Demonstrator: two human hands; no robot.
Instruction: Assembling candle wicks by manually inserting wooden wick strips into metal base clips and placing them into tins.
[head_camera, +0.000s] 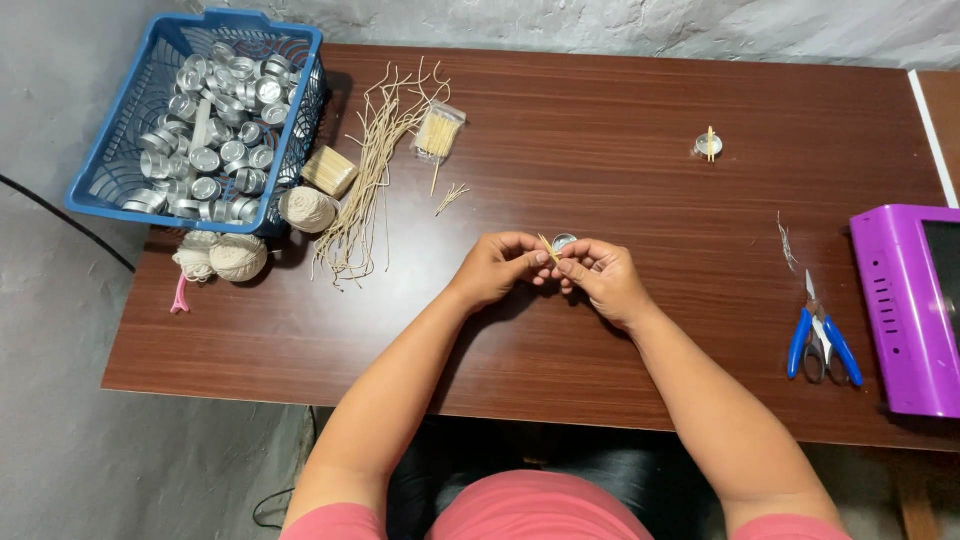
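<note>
Both hands meet over the middle of the brown table (640, 120). My right hand (600, 277) holds a small round metal cup (564, 241) between its fingertips. My left hand (497, 264) pinches a thin pale wick stick (548, 249) at the cup's rim. The fingers of both hands are closed around these pieces and hide most of them. A second metal cup with a stick across it (708, 146) stands alone farther back on the right.
A blue basket (110, 160) of several metal cups sits at the back left, with balls of string (238, 256), loose wick strands (368, 170) and a small bag of sticks (439, 131) beside it. Blue-handled scissors (822, 340) and a purple box (905, 310) lie at the right.
</note>
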